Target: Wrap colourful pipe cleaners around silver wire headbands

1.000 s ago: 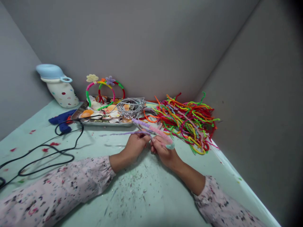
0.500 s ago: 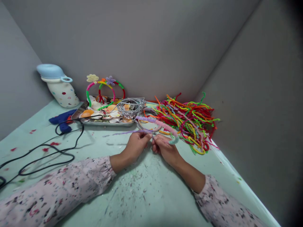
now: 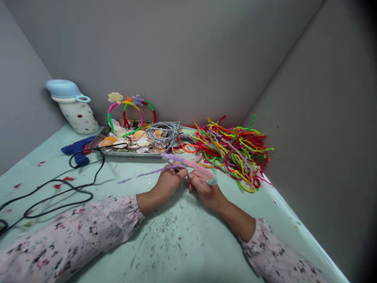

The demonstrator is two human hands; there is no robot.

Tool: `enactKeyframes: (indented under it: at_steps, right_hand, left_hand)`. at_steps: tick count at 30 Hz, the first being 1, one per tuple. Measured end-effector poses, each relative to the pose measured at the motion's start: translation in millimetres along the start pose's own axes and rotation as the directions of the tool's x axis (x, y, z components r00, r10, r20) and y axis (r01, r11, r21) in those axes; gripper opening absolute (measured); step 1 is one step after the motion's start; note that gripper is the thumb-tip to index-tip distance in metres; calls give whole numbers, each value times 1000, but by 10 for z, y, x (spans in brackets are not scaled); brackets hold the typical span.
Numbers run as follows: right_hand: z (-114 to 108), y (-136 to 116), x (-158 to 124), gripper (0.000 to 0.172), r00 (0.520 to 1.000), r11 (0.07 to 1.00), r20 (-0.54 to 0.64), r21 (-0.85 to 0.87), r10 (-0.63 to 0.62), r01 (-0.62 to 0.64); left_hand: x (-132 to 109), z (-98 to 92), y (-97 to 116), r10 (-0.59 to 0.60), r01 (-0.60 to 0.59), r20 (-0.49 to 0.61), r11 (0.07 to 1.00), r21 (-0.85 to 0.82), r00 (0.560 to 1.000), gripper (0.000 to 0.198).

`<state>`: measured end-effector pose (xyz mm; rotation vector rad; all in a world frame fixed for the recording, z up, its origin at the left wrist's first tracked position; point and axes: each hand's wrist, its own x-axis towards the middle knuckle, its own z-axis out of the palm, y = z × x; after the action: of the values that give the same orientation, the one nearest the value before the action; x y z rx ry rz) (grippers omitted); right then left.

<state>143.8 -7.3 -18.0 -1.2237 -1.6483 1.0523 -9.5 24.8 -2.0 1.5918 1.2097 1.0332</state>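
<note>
My left hand [image 3: 168, 183] pinches a purple pipe cleaner [image 3: 141, 174] whose loose end trails out to the left over the table. My right hand [image 3: 204, 190] is closed on a hoop wrapped in pink and purple pipe cleaner [image 3: 191, 164], with a pale blue end by my thumb. Both hands meet at the middle of the pale green table [image 3: 182, 243], fingertips almost touching. The hoop lies low and slants from upper left to lower right.
A heap of coloured pipe cleaners [image 3: 232, 151] lies just behind my hands at the right. A metal tray [image 3: 132, 152] holds shells, grey hoops [image 3: 163, 133] and finished bands [image 3: 129, 112]. A blue glue gun [image 3: 77, 149] with black cord [image 3: 59, 188] and a spotted jug [image 3: 75, 108] stand left.
The wrapped hoop has turned in my right hand and dropped lower. The purple strand's free end has swung down and further left. Both hands stay in place.
</note>
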Motion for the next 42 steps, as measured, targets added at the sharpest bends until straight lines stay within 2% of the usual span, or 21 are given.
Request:
enactKeyframes:
  at_steps: [5,8,13,16,19,23,29,31,35,37,39,42]
  right_hand:
    - [-11,39,-11,24,1000,999,18,-40,-24,25]
    - [-14,26,-5,22,999,999,24,-27,-26,27]
    - [-6,-63,24,26,994,988,-21,108,110,-107]
    - [-6,-115,28,26,992,986,-11,112,129,-127]
    - [-7,-108,20,28,995,993,-7,66,98,-97]
    - [-9,-4,-5,30,1000,1000,4,-3,-2,2]
    - [-22,68,-22,24,999,997,0,-65,-46,46]
    - [-19,22,-3,25,1000,1000,-19,-18,-18,18]
    - [-11,-91,37,26,986,980,-57,135,156,-148]
    - [-11,-122,43,25,984,974,-52,161,171,-161]
    - [-14,-135,40,24,986,974,-36,166,162,-154]
    - [-22,-139,26,24,992,984,-4,126,126,-125]
  left_hand:
    - [0,-69,-3,83,-91,83,992,91,993,13]
    - [-13,-67,6,39,-42,60,998,42,997,11]
    - [-25,-4,42,-36,37,24,999,-24,999,19]
    - [-26,17,50,-69,69,15,997,-42,998,25]
    - [-22,7,56,-46,46,6,996,-81,999,24]
    - [-10,-30,24,20,-17,36,996,-83,999,18]
    - [-9,-32,-55,39,-36,22,992,-119,999,14]
    - [-15,-14,-27,11,-9,10,995,-98,1000,19]
    - [-22,12,46,-33,33,7,998,-55,999,37]
    - [-22,13,53,-43,43,-8,999,-26,999,40]
    - [-21,9,41,-40,39,-20,999,-20,999,37]
    - [-15,6,18,-13,12,-4,997,-80,1000,22]
